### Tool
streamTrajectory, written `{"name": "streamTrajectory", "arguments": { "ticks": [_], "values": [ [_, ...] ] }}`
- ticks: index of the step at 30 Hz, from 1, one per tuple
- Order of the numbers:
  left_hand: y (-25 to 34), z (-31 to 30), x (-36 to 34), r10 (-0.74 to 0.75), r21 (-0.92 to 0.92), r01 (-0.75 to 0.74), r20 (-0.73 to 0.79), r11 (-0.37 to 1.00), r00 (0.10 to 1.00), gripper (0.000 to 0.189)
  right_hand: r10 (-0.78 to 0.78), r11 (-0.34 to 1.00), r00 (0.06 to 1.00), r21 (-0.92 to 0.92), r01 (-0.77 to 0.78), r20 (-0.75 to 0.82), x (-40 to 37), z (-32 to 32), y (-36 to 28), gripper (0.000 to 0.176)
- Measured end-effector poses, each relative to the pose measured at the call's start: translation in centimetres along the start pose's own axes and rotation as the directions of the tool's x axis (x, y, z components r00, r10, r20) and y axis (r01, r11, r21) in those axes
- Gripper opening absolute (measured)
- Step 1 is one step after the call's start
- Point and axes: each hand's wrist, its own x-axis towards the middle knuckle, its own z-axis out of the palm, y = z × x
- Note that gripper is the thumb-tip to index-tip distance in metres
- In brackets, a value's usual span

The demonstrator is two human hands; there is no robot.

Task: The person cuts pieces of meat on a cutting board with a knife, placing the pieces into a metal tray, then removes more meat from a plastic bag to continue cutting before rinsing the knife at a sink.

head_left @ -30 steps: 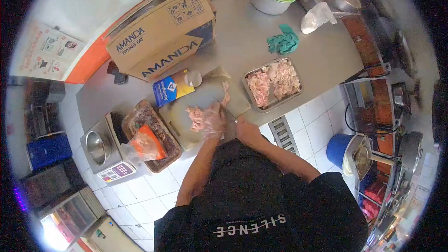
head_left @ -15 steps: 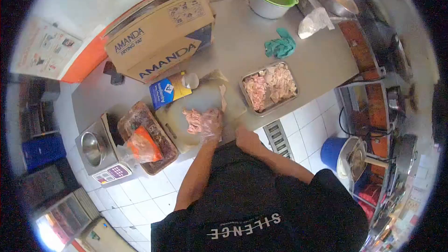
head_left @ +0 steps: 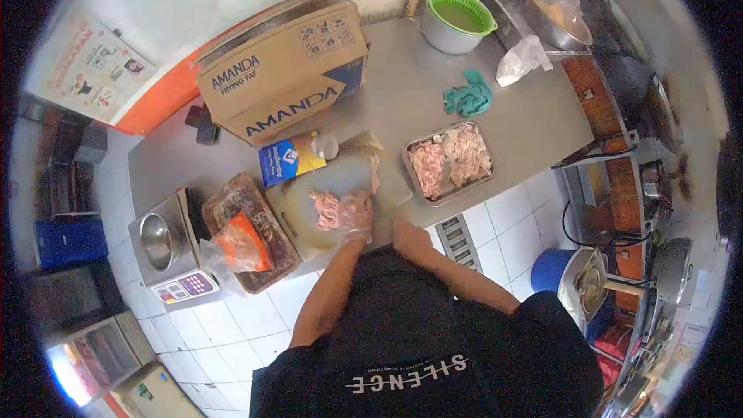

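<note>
The left hand, in a clear plastic glove, rests with its fingers against the right side of the cut meat; whether the fingers close on it or only press cannot be told. The right hand is curled at the near edge of the counter, just right of the left hand. Its fingers are blurred and turned away from view, so its grip and anything within it cannot be confirmed.

The cut meat lies on the cutting board. Its long axis runs away from the person, far end inclined slightly left. A narrow meat strip lies beyond the left hand, also pointing away from the person. The board's long axis runs obliquely, from near left to far right; the left hand and meat cover part of its surface.

To the right, a metal tray holds more meat in two adjacent heaps. At the board's far left side lies a blue-and-yellow pack. Further left, an orange package covers part of a brown tray. The cardboard box hides the counter behind it.
</note>
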Motion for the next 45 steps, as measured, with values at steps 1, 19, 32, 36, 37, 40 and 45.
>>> {"name": "streamTrajectory", "arguments": {
  "ticks": [1,19,32,36,37,40,45],
  "values": [
    [0.1,-0.2,0.1,0.003,0.020,-0.004,0.050,1.000,0.999,0.017,-0.016,1.000,1.000,-0.019,0.016,-0.006,1.2,0.7,-0.1,0.032],
    [-1.8,-5.9,-0.9,0.034,0.171,-0.056,0.132,0.984,0.991,0.032,-0.043,0.998,0.996,-0.057,0.039,-0.081,2.0,-1.6,-1.8,0.039],
    [2.0,-9.6,1.3,-0.251,0.146,0.204,0.541,0.968,0.803,0.045,-0.096,0.990,0.994,-0.108,0.089,-0.058,2.2,-0.6,-2.0,0.039],
    [1.8,-8.8,0.0,-0.159,0.204,0.084,0.391,0.975,0.907,0.047,-0.171,0.981,0.985,-0.093,0.169,-0.019,1.5,0.5,-1.6,0.038],
    [2.4,-8.7,-0.1,-0.176,0.161,0.126,0.351,0.979,0.920,0.045,-0.165,0.984,0.986,-0.078,0.162,-0.033,1.4,0.6,-1.4,0.037],
    [2.4,-6.4,-0.5,-0.238,0.019,0.244,0.299,0.970,0.924,0.038,-0.147,0.988,0.988,-0.053,0.145,-0.045,1.8,0.6,-1.2,0.036],
    [-1.7,1.5,-1.2,-0.164,0.035,0.160,0.244,0.986,0.956,0.027,-0.167,0.977,0.985,-0.123,0.172,0.048,0.9,1.3,0.7,0.033]
  ]
}}
